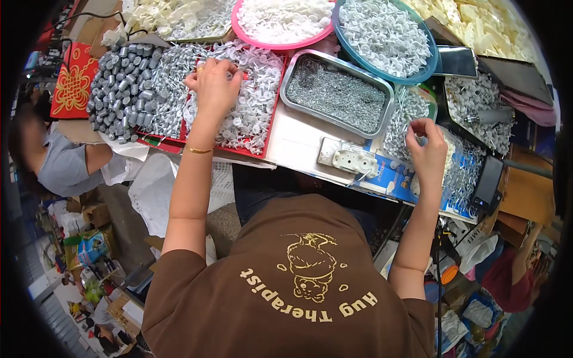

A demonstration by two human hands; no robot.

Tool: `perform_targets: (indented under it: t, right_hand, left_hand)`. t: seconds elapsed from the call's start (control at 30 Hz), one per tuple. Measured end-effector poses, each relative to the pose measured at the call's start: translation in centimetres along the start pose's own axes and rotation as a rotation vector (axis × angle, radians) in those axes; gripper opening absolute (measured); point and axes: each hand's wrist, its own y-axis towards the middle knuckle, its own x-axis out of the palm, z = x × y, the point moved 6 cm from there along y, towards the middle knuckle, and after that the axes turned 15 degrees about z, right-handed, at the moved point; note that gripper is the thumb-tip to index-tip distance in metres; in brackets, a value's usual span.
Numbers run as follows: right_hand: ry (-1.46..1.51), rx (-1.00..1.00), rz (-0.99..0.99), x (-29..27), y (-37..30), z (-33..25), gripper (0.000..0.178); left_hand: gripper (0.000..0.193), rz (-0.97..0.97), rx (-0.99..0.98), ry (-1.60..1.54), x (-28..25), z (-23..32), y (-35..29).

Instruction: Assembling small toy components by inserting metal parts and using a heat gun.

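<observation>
The left hand (pixel 213 89), with a gold bracelet (pixel 200 150) at its wrist, hangs palm down over the red tray (pixel 273 122), above the border between its heap of grey nails (pixel 164 98) and its heap of white plastic clips (pixel 258 128). Its grip is half closed, the fingers bent and pointing into the pieces; whether it has hold of any, I cannot tell, as the back of the hand hides the tips. The right hand (pixel 428 146) is raised over the right part of the tabletop (pixel 298 140), near a pile of nailed clips (pixel 403 116), its thumb and forefinger curled close together (anything pinched there is too small to make out). Between the 2 hands, near the tabletop's front edge, lies a white plastic block with holes (pixel 353 162). Behind it is a metal tray (pixel 334 123) full of small silver nails, and farther back stand 2 round basins: a pink basin (pixel 280 45) of white plastic pieces and a teal basin (pixel 434 52) of nailed clips. Grey cylinders (pixel 122 83) are heaped left of the nails, beside a red packet (pixel 74 83) with a gold knot design.
</observation>
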Motion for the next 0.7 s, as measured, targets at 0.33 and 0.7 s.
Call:
perform_targets:
  t: [0.33, 0.7]
  right_hand:
    - [0.302, -0.214, -0.202, -0.6, -3.9, -8.4, 0.014]
    - [0.266, -0.21, -0.153, -0.4, -5.7, -8.9, 0.014]
  left_hand:
    - [0.009, -0.061, -0.182, -0.892, -5.0, 8.3, -2.0]
    - [0.012, -0.412, 0.072, -1.026, -4.6, 18.8, -8.8]
